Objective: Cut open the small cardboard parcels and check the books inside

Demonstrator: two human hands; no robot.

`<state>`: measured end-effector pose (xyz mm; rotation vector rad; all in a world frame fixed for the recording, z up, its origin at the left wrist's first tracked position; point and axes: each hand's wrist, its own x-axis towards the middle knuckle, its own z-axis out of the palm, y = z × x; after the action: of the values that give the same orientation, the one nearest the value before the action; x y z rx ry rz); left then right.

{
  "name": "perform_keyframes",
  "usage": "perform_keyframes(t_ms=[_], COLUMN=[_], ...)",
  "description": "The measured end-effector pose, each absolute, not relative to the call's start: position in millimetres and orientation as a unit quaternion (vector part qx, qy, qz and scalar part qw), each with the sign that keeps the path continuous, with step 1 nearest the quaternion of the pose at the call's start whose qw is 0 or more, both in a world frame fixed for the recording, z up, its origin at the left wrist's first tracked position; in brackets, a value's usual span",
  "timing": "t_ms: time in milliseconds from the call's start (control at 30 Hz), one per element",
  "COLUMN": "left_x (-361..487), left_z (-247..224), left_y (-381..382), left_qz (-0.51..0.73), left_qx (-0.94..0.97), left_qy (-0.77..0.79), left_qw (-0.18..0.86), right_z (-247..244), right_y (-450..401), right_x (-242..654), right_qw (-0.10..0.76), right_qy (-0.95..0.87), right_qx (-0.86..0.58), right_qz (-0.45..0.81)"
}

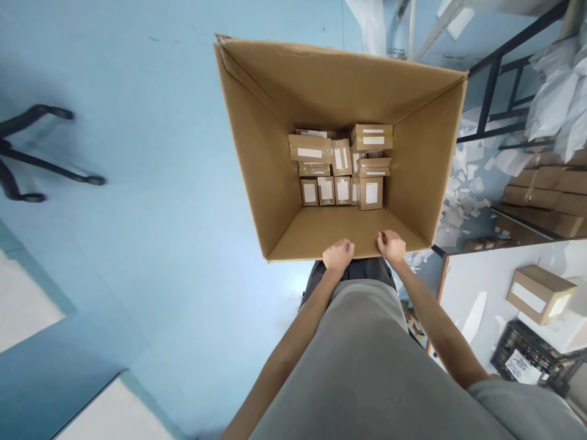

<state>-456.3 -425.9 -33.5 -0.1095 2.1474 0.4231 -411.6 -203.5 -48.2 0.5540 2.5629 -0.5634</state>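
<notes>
A large, tall cardboard box [321,235] stands open at the top in front of me. On its bottom sit several small brown cartons [370,194] with white labels, some stacked on others. My left hand [338,254] is closed over the near rim, around the middle of that side. Farther right along the same rim, my right hand [392,245] is also closed on the cardboard. The fingertips of both hands are partly hidden.
At right is a white table [458,287] bearing a small carton [541,294] and a black plastic crate [518,354]. Paper scraps [458,195] litter the floor beside a black metal frame [490,98]. Black chair legs [41,159] stand at far left.
</notes>
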Motion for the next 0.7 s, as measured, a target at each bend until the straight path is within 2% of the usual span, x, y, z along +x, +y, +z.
perform_keyframes(t_ms=[233, 367, 533, 700], left_x=[-468, -485, -549, -634], left_z=[-28, -50, -136, -237], left_y=[-425, -441, -479, -506], left_qz=[0.182, 0.19, 0.182, 0.212], left_qx=[-0.058, -0.071, -0.142, -0.209], left_qy=[0.851, 0.822, 0.804, 0.8], left_qw=[0.49, 0.532, 0.548, 0.521], right_z=[-44, -43, -71, -150], right_y=[-203, -202, -207, -227], right_x=[-419, -418, -464, -569], right_qw=[0.244, 0.286, 0.373, 0.44], right_qy=[0.927, 0.918, 0.9, 0.882], right_qx=[0.201, 0.169, 0.092, 0.024], right_qz=[-0.201, -0.218, -0.205, -0.166])
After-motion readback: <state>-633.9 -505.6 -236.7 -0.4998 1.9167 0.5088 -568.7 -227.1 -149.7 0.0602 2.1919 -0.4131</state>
